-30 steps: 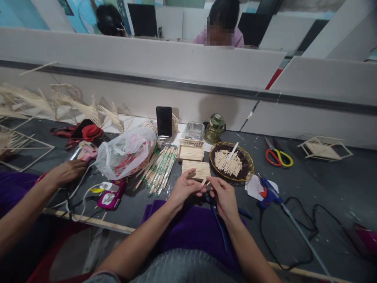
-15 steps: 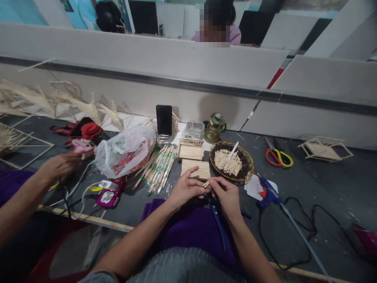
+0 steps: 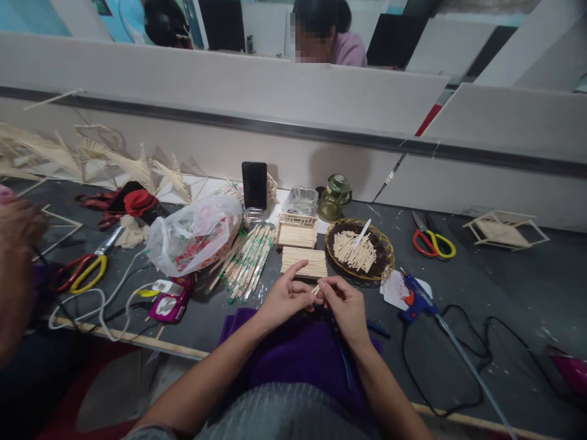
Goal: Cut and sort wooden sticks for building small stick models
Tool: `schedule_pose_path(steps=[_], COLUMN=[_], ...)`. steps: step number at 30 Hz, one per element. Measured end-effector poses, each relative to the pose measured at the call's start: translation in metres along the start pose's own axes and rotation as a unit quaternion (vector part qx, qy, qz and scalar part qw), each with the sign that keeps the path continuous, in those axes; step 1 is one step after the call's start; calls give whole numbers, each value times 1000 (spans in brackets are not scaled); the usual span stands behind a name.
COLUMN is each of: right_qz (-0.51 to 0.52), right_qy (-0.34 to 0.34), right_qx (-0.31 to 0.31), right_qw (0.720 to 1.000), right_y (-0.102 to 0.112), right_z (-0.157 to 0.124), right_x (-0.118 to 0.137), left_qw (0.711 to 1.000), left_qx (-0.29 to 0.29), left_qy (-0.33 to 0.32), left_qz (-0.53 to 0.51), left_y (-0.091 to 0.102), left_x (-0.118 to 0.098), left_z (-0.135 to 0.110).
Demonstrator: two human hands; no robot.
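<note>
My left hand [image 3: 285, 297] and my right hand [image 3: 345, 303] meet over a purple cloth [image 3: 298, 354] on my lap, both pinching a short wooden stick [image 3: 315, 289] between their fingertips. Just beyond the hands lies a flat panel of glued sticks [image 3: 304, 261], and behind it a small stick box [image 3: 297, 233]. A round wire basket [image 3: 360, 249] of cut sticks stands to the right of the panel. Dark blue pliers [image 3: 378, 330] lie partly hidden under my right hand.
A blue glue gun [image 3: 415, 299] with a black cord lies at the right, red-and-yellow scissors [image 3: 433, 241] beyond it. Wrapped chopsticks [image 3: 247, 260], a plastic bag [image 3: 195, 235], a phone [image 3: 254, 185] and a green jar [image 3: 335, 197] stand behind. Another person's arm [image 3: 16, 256] is at far left beside yellow-handled scissors [image 3: 85, 269].
My hands have drawn together on the short stick and shifted slightly nearer. The other person's hand at left has pulled back to the frame edge, uncovering the yellow-handled scissors.
</note>
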State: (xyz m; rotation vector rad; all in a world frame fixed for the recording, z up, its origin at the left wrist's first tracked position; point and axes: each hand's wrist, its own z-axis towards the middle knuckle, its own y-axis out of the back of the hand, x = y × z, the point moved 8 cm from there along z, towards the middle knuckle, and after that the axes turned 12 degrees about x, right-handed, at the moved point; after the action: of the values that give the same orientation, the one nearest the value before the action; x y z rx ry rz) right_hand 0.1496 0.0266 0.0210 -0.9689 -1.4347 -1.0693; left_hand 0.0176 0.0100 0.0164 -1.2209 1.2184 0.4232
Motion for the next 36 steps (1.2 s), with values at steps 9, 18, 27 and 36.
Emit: schedule_pose_path(steps=[9, 18, 27, 36], right_qz=[-81, -237, -278, -319], right_qy=[30, 113, 132, 153], right_qx=[-10, 13, 40, 56], right_qw=[996, 965, 951, 934], right_y=[3, -10, -20, -22], right_z=[0, -8, -7, 7], right_x=[4, 14, 14, 22], left_qw=[998, 994, 998, 989], left_qx=[-59, -75, -26, -77], left_qy=[16, 8, 6, 5], left_qz=[30, 78, 54, 129], left_y=[16, 21, 30, 41], left_x=[11, 13, 26, 12], left_z=[-4, -7, -10, -11])
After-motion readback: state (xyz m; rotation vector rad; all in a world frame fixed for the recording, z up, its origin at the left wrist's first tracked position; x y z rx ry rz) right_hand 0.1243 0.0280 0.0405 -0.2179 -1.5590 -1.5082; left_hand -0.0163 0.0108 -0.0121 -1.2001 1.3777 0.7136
